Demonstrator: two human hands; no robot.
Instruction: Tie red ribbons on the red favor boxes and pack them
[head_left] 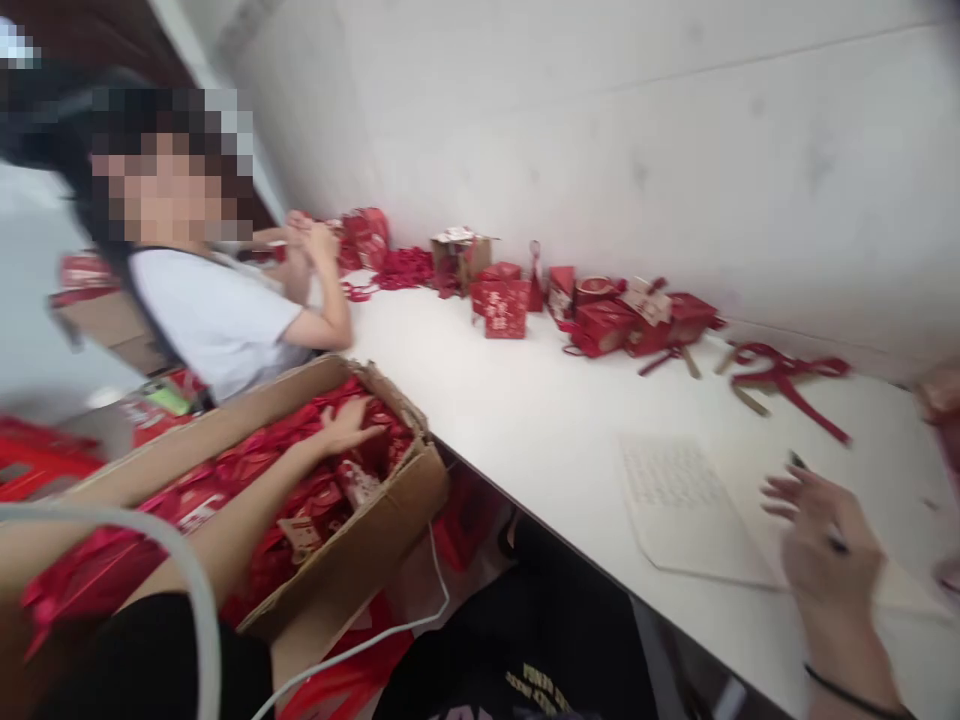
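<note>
My left hand (349, 425) reaches into a long cardboard box (431, 478) at the left. Its fingers are spread over the red gift boxes (304, 505) and ribbon packed inside, and nothing is visibly gripped in it. Over the right side of the white table, my right hand (829, 545) holds a dark pen (796, 460), whose ends show on either side of the fingers. Beneath and beside this hand lies an open notebook (671, 505) with handwriting on its left page. The whole view is slightly blurred.
Red gift boxes (600, 325) line the white table (480, 400) along the wall, with loose ribbons (787, 380) at the right. A small open carton (469, 262) stands farther back. Another person (217, 310) sits at the left, hands raised. A white cable (375, 638) crosses low in front.
</note>
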